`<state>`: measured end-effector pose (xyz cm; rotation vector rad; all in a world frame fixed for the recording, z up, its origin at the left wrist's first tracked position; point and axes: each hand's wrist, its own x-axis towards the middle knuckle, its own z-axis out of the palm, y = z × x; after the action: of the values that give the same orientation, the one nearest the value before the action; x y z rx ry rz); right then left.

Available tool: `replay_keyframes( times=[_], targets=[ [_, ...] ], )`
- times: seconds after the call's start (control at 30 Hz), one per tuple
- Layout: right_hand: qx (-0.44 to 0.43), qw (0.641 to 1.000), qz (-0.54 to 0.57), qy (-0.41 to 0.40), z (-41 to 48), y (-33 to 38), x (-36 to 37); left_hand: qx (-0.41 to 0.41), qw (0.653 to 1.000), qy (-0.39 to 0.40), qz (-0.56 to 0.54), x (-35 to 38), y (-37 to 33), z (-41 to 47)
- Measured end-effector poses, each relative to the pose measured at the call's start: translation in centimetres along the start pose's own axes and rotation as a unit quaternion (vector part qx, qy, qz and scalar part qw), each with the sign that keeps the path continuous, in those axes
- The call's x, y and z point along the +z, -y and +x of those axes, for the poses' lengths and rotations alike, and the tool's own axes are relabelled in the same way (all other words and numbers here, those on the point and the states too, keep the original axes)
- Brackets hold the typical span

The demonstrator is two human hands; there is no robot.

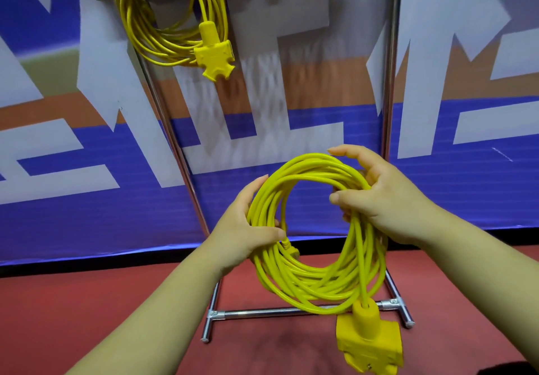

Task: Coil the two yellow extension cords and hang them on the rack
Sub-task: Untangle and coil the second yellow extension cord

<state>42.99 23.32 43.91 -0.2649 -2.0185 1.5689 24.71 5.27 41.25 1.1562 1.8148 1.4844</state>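
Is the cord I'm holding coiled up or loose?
Coiled. The held cord forms one round bundle of loops, gripped by the left hand and right hand, socket block dangling below.

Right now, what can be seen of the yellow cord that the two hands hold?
The held cord is bright yellow, smooth like plastic, wound into a round coil of many loops, held upright in the air. The left hand grips its left side, the right hand its upper right. A chunky yellow socket block hangs from the bottom right; a small plug shows by the left thumb.
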Motion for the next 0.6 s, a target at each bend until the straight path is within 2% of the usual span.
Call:
replay_keyframes(
  times=[0.13,0.33,0.6],
  targets=[
    [0.004,1.0,0.019,-0.004,-0.1,0.1,-0.7,0.012,0.999,0.013,-0.03,0.7,-0.1,1.1],
    [0.015,0.999,0.035,0.01,-0.2,-0.2,-1.7,-0.012,0.993,0.07,-0.09,1.8,0.0,1.7],
    [0.009,0.999,0.029,-0.012,0.1,-1.1,-3.6,0.046,0.996,-0.007,-0.076,2.3,-2.1,3.0]
  ],
)
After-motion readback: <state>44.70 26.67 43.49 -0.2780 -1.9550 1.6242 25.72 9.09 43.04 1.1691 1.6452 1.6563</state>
